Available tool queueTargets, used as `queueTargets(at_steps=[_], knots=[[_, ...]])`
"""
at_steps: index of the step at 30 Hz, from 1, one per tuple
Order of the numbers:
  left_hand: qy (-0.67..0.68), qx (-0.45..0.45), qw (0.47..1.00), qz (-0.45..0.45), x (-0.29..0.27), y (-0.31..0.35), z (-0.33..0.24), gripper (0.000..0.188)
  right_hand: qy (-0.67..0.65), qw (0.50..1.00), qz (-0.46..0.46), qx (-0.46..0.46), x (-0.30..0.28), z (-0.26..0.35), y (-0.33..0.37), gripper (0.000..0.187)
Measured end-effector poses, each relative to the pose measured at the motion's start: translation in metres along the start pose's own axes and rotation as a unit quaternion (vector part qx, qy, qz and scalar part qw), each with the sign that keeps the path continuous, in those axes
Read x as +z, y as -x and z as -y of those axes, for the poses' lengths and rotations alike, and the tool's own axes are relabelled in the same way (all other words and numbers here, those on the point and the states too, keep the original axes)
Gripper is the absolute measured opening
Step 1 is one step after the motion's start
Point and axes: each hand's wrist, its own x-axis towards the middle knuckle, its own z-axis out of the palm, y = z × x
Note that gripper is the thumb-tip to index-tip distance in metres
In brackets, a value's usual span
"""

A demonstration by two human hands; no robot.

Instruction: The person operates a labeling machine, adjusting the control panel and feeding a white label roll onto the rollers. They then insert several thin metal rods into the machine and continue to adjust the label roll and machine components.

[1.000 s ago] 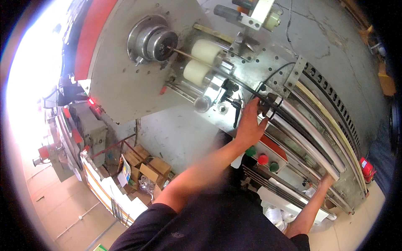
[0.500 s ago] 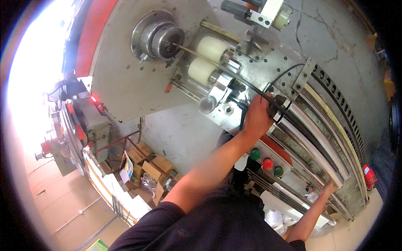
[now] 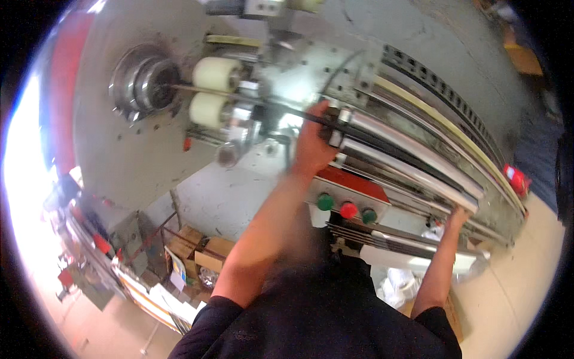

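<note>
A long dark rod [image 3: 281, 109] runs from the round metal chuck [image 3: 156, 84] on the machine's upright plate, past two cream rollers [image 3: 210, 110], towards the right. My left hand [image 3: 314, 143] is closed round the dark block at the near end of two shiny metal tubes [image 3: 388, 160], its fingertips by the rod. At their far right end, my right hand [image 3: 459, 216] is closed on the lower tube. The palm side of both hands is hidden, and motion blurs the left forearm.
Below the tubes sits a control box with a red top [image 3: 353, 183] and green and red buttons [image 3: 348, 209]. A slotted curved-looking rail [image 3: 442, 87] borders the machine bed. Open cardboard boxes [image 3: 214, 254] lie at lower left, white plastic bags [image 3: 399, 287] at lower right.
The whole view has shifted, so the machine appears further left. Both hands keep their places at the two ends of the tubes, and the rod still reaches the chuck.
</note>
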Motion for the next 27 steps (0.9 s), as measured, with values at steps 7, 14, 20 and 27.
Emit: queueTargets(at_steps=[7,14,20,27], knots=[[0.008,0.019,1.000,0.008,-0.008,-0.008,-0.007,0.050,0.172,0.961,-0.012,-0.218,0.021,0.000,0.002,0.066],[0.181,-0.073,0.978,0.075,-0.008,0.001,0.013,0.070,-0.046,0.990,-0.100,-0.084,0.079,0.023,0.025,0.062],[0.047,-0.007,0.998,0.042,-0.005,-0.005,-0.001,0.062,-0.032,0.988,-0.072,-0.129,0.050,0.013,0.008,0.058],[-0.029,0.021,0.999,0.002,-0.008,-0.001,-0.001,0.051,-0.312,0.948,-0.042,-0.034,0.045,-0.040,-0.026,0.060]])
